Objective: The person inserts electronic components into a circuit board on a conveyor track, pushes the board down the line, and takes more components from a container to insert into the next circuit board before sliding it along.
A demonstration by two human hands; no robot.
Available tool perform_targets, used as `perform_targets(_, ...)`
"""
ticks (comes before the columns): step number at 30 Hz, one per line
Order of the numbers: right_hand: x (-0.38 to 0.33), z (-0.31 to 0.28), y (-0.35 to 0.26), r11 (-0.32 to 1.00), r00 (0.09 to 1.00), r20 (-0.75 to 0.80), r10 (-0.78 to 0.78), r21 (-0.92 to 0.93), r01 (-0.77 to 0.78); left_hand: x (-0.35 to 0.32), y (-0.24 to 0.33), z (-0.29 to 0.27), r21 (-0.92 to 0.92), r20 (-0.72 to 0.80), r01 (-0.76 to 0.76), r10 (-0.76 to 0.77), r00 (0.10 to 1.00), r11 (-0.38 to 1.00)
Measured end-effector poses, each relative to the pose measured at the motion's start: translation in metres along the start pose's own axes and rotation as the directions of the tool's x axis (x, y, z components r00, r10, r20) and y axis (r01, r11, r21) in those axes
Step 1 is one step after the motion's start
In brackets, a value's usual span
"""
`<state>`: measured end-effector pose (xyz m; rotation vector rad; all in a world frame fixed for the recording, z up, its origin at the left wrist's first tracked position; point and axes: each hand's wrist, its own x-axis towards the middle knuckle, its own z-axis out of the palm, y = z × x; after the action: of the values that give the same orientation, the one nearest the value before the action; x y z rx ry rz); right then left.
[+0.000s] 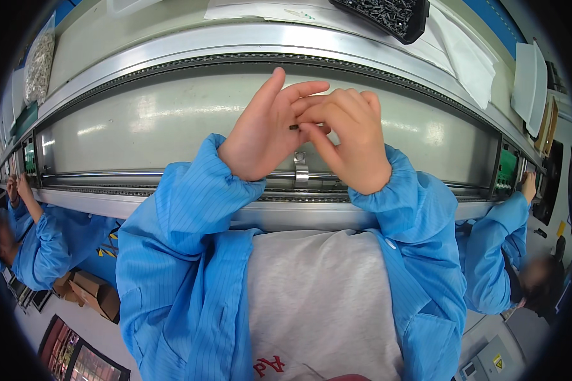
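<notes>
My left hand [260, 130] is turned palm up over the conveyor, thumb stretched out and fingers spread. Between thumb and forefinger, my right hand [353, 136] pinches a small dark part [293, 127] beside the left palm. The part is too small for me to tell its exact kind. Whether more small pieces lie under the curled fingers is hidden. Both hands are above the pale conveyor bed [159, 120], close to each other, with blue sleeves at the wrists.
A black tray [419, 28] of small dark parts stands beyond the far rail, on white sheets [454, 57]. Green circuit boards [506, 166] sit at both conveyor ends, where co-workers' hands reach. A metal bracket [300, 168] sits on the near rod. A bag of pale pieces [39, 66] stands far left.
</notes>
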<state>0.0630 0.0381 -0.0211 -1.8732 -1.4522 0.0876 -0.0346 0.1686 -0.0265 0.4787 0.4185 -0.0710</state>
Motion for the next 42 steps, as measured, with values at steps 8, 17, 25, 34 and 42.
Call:
perform_targets(8,-0.002,0.004,0.001,0.999,1.0,0.015,-0.01,-0.038,0.01,0.001,-0.004,-0.003,0.004,-0.036,0.001,0.0,0.999,1.0)
perform_targets(17,-0.004,0.007,-0.003,0.993,0.997,-0.024,-0.07,-0.095,0.067,0.0,-0.004,0.004,-0.009,-0.04,-0.016,0.016,0.999,1.0)
perform_targets(25,-0.001,0.001,-0.005,0.975,0.994,-0.071,-0.083,-0.211,0.067,-0.001,-0.003,-0.002,0.237,-0.081,-0.1,0.122,0.989,0.966)
perform_targets(34,0.003,-0.008,0.002,0.901,0.97,-0.182,-0.163,-0.428,0.071,-0.011,0.021,0.002,0.748,0.008,-0.058,0.078,0.997,0.661)
perform_targets(42,0.001,-0.014,0.003,0.996,0.993,-0.083,0.085,-0.028,-0.087,-0.011,0.018,0.001,0.711,0.005,-0.069,0.092,0.996,0.7)
